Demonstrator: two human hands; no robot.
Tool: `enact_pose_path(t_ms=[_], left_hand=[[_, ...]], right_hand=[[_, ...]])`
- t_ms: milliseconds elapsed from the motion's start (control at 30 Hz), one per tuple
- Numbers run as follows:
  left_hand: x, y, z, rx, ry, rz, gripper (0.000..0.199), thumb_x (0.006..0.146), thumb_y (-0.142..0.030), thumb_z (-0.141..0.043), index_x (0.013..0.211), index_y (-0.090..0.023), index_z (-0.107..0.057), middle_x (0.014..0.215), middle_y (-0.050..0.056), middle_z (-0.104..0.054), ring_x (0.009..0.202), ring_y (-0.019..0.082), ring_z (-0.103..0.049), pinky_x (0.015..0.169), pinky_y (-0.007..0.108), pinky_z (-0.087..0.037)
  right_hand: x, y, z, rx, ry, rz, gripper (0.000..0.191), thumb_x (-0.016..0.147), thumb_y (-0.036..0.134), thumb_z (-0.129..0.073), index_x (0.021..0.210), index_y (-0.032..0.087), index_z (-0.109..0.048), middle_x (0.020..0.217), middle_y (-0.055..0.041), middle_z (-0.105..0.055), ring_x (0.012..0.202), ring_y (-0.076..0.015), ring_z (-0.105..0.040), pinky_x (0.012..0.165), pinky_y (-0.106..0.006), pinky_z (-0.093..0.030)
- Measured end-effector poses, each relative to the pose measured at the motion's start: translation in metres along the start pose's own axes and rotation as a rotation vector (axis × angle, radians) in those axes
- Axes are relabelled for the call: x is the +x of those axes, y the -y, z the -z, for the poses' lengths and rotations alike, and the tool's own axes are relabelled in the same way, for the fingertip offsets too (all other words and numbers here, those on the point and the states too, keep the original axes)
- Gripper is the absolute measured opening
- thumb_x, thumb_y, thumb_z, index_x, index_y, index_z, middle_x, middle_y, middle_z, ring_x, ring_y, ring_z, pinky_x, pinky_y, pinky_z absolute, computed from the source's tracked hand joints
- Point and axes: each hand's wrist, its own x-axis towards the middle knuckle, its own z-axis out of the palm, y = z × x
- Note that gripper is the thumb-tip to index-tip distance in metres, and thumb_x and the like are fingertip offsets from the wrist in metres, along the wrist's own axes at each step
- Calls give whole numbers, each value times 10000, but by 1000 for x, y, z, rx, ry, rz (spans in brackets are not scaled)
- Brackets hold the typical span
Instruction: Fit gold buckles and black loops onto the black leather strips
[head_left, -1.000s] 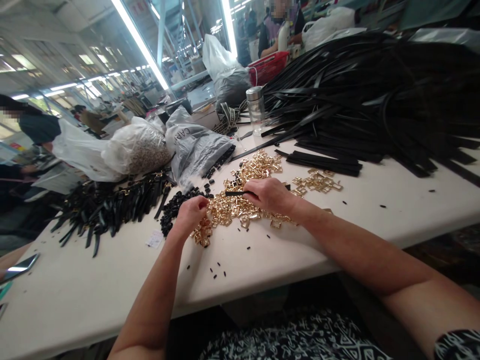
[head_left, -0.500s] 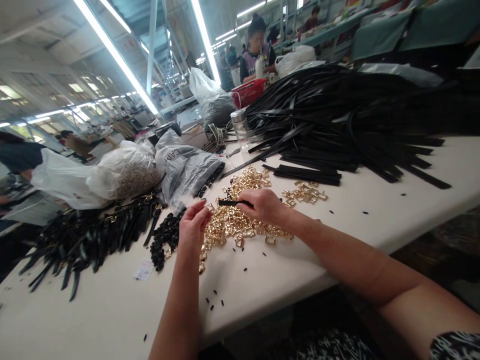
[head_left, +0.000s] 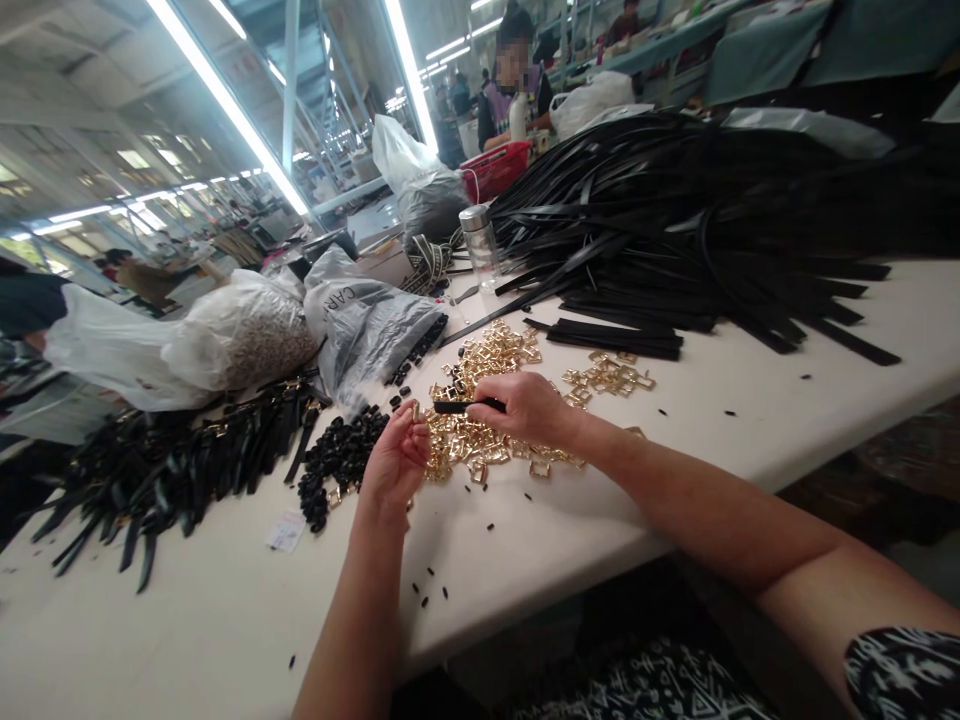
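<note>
My right hand (head_left: 521,408) is closed around a black strap (head_left: 450,407), whose free end points left toward my other hand. Between the thumb and fingers of my left hand (head_left: 399,450) is a small gold buckle (head_left: 416,410), mostly covered by the fingertips. Strap end and buckle are close together but look apart. Under and behind both hands spreads a heap of gold buckles (head_left: 487,350). A pile of small black loops (head_left: 341,455) lies just left of my left hand.
Long black straps (head_left: 637,200) cover the table's back right. A glass bottle (head_left: 480,245) stands behind the buckles. Grey (head_left: 367,320) and clear (head_left: 247,330) plastic bags are at the left, above finished-looking straps with buckles (head_left: 202,470). A person (head_left: 514,90) sits across the table.
My left hand has turned and closed its fingers, and a gold buckle now shows in its fingertips. The right hand holds the strap in nearly the same place. The view has shifted slightly.
</note>
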Motion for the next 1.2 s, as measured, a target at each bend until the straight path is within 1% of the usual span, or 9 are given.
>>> enact_pose_path(t_ms=[133, 233, 333, 467, 633, 900, 967, 1100, 1200], left_hand=[[-2, 2, -4, -273, 32, 185, 94, 808, -89, -622, 866, -145, -574, 666, -30, -547, 497, 0, -516, 449, 47, -435], [-2, 6, -5, -280, 21, 228, 94, 816, -60, -588, 872, -135, -576, 662, -22, -565, 500, 13, -540, 432, 47, -439], [-2, 11, -6, -213, 18, 201, 102, 800, -44, -592, 861, -125, -596, 664, -8, -588, 520, 31, -577, 458, 60, -470], [1, 16, -7, -181, -31, 63, 194, 740, -28, -651, 897, -140, -629, 706, -11, -643, 539, 41, -609, 534, 97, -526], [3, 15, -3, -171, 3, 34, 203, 712, -30, -670, 890, -126, -653, 734, 3, -666, 497, 18, -557, 421, 60, -432], [4, 14, -1, -215, 19, 30, 84, 750, -128, -710, 807, -103, -654, 669, -13, -637, 451, -3, -506, 379, 51, -383], [4, 14, -2, -196, 6, 20, 104, 732, -121, -732, 792, -114, -648, 669, -17, -644, 470, 10, -541, 397, 61, -414], [1, 11, -3, -167, -5, 8, 274, 715, -74, -736, 970, -148, -669, 735, -14, -686, 567, 40, -633, 541, 98, -529], [1, 10, -1, -136, -6, 20, 262, 727, -66, -722, 972, -146, -677, 743, 0, -701, 584, 49, -650, 572, 106, -542]], right_hand=[[-1, -2, -3, 113, 35, 84, 222, 857, 333, -567, 738, 155, -627, 620, 18, -551, 549, -77, -408, 558, -235, -290], [-2, -1, -5, 323, 34, 115, 219, 863, 330, -569, 766, 142, -626, 614, 30, -540, 541, -67, -421, 541, -214, -306], [-3, 3, -6, 404, 8, 122, 212, 871, 317, -572, 772, 137, -625, 609, 37, -532, 540, -60, -417, 547, -205, -318], [-4, 5, -6, 331, 27, 163, 183, 868, 293, -577, 772, 146, -632, 615, 36, -543, 546, -62, -430, 557, -204, -316], [-5, 3, -8, 198, 53, 166, 181, 857, 294, -582, 751, 156, -633, 620, 23, -559, 549, -72, -427, 555, -218, -291], [-2, 3, -1, 319, 197, -20, 197, 842, 302, -579, 744, 139, -628, 581, 39, -517, 527, -62, -413, 524, -209, -278], [-1, 2, 2, 376, 234, -67, 206, 840, 309, -576, 744, 133, -624, 586, 37, -518, 527, -62, -419, 515, -208, -278], [1, 2, 5, 448, 249, -110, 227, 844, 328, -566, 738, 133, -616, 596, 31, -528, 522, -62, -427, 504, -205, -287], [1, 3, 7, 419, 229, -107, 207, 839, 306, -569, 733, 134, -613, 589, 35, -515, 526, -62, -422, 514, -208, -283]])
